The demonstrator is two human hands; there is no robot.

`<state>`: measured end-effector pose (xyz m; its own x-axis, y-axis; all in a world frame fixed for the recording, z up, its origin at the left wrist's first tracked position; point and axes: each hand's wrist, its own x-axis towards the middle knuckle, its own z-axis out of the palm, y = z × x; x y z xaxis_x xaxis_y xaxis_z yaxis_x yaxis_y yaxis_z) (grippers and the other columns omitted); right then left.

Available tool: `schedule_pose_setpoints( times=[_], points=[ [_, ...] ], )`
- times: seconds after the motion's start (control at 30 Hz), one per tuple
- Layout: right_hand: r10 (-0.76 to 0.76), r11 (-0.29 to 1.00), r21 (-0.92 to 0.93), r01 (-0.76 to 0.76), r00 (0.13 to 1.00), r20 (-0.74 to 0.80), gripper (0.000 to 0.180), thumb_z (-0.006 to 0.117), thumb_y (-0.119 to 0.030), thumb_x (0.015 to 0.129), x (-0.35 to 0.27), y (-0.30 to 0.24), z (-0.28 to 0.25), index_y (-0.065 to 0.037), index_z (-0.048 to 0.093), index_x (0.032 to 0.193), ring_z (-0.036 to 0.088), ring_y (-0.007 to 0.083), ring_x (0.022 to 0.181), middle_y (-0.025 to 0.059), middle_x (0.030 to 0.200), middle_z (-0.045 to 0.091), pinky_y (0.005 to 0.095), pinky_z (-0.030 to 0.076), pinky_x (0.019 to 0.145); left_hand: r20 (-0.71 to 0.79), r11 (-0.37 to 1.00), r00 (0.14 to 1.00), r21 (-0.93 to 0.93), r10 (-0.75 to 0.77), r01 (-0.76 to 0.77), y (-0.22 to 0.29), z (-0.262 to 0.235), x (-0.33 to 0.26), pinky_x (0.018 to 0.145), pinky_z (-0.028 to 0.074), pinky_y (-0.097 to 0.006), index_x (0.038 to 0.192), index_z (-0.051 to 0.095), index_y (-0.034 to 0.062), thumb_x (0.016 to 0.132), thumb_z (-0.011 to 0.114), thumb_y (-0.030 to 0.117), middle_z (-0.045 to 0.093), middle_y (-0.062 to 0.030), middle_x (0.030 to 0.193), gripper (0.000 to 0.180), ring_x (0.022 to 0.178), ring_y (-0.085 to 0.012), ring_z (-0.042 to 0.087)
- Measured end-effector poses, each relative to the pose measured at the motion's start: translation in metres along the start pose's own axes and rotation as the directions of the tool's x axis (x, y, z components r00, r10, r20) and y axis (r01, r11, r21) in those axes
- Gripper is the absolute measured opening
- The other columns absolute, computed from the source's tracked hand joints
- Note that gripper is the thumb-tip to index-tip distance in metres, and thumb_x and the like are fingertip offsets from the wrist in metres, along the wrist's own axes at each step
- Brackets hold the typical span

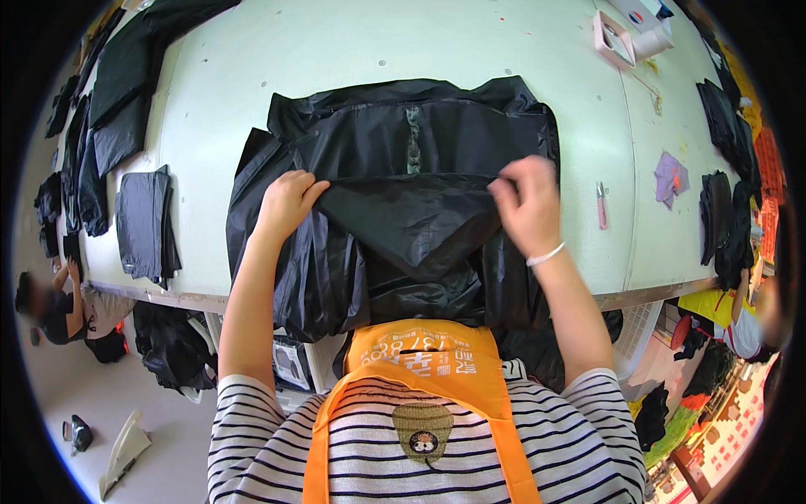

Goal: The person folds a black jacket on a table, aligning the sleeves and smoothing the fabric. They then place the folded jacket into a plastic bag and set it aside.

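A black, shiny thin-fabric garment [403, 223] lies spread on the pale table in front of me, its near part reaching over the front edge. A folded flap of it stretches between my hands. My left hand [290, 202] pinches the flap's upper edge at its left end. At the right end, my right hand [531, 206], slightly blurred, has thumb and fingers closed on the same edge. A whitish bracelet [546, 254] circles my right wrist. Beyond the flap, a narrow patterned strip [413, 139] runs down the middle of the fabric.
A folded black stack [143, 223] lies to the left. To the right are pink-handled thread snips [601, 206] and a purple cloth scrap [670, 181]. A pale open box [614, 40] sits at the far right. People work at both sides.
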<state>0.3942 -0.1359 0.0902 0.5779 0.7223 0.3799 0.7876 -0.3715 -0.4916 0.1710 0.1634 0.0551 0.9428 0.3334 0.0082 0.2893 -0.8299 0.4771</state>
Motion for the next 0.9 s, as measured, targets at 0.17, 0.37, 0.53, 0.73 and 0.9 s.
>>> schedule_pose_setpoints(
  times=[0.17,0.37,0.53,0.73,0.9],
  points=[
    [-0.184,0.979,0.172,0.107,0.826,0.532,0.041,0.076,-0.030,0.069,-0.074,-0.084,0.057,-0.004,0.062,0.098,0.055,0.0246,0.092,0.0082,0.093,0.057,0.0338,0.042,0.082,-0.068,0.996,0.993,-0.003,-0.092,0.092,0.003,0.001,0.015,0.060,0.045,-0.039,0.071,0.061,0.0020,0.083,0.065,0.030,0.057,-0.0140,0.065,0.031,0.066,-0.0326,0.057],
    [-0.143,0.980,0.190,0.067,0.896,0.421,0.021,0.065,-0.014,0.079,-0.090,-0.049,0.096,-0.004,0.062,0.096,0.054,0.0245,0.099,0.0081,0.100,0.059,0.0362,0.043,0.082,-0.075,0.967,0.966,0.041,-0.249,0.252,-0.003,-0.024,0.035,0.057,0.046,-0.037,0.074,0.067,0.0042,0.075,0.071,0.040,0.060,-0.0134,0.064,0.036,0.062,-0.0309,0.060],
    [-0.117,0.986,0.161,0.050,0.890,0.440,0.019,0.065,-0.016,0.080,-0.093,-0.054,0.087,-0.004,0.063,0.095,0.057,0.0257,0.089,0.0073,0.091,0.061,0.0343,0.045,0.079,-0.432,0.955,0.900,0.286,0.057,0.077,0.030,0.014,0.032,0.086,0.041,-0.043,0.088,0.062,0.0067,0.074,0.070,0.017,0.061,-0.0097,0.093,0.019,0.098,-0.0299,0.055],
    [0.219,0.965,0.151,-0.216,0.976,-0.003,0.017,0.059,-0.011,0.084,-0.058,-0.022,0.066,-0.006,0.061,0.099,0.051,0.0329,0.103,0.0130,0.111,0.055,0.0427,0.040,0.089,0.079,0.977,0.988,0.156,0.135,-0.146,0.117,0.090,-0.018,0.109,0.022,-0.054,0.131,0.051,0.0171,0.081,0.063,0.041,0.038,-0.0090,0.145,0.057,0.136,-0.0309,0.028],
    [0.363,0.907,-0.226,-0.355,0.932,-0.003,0.048,0.055,-0.025,0.091,-0.071,0.088,0.082,-0.005,0.045,0.133,0.029,0.0390,0.134,0.0211,0.144,0.034,0.0486,0.025,0.108,0.167,0.987,0.980,0.103,0.107,-0.125,0.099,0.111,-0.025,0.108,0.018,-0.059,0.138,0.044,0.0216,0.077,0.065,0.051,0.027,-0.0096,0.150,0.071,0.139,-0.0356,0.021]
  ],
)
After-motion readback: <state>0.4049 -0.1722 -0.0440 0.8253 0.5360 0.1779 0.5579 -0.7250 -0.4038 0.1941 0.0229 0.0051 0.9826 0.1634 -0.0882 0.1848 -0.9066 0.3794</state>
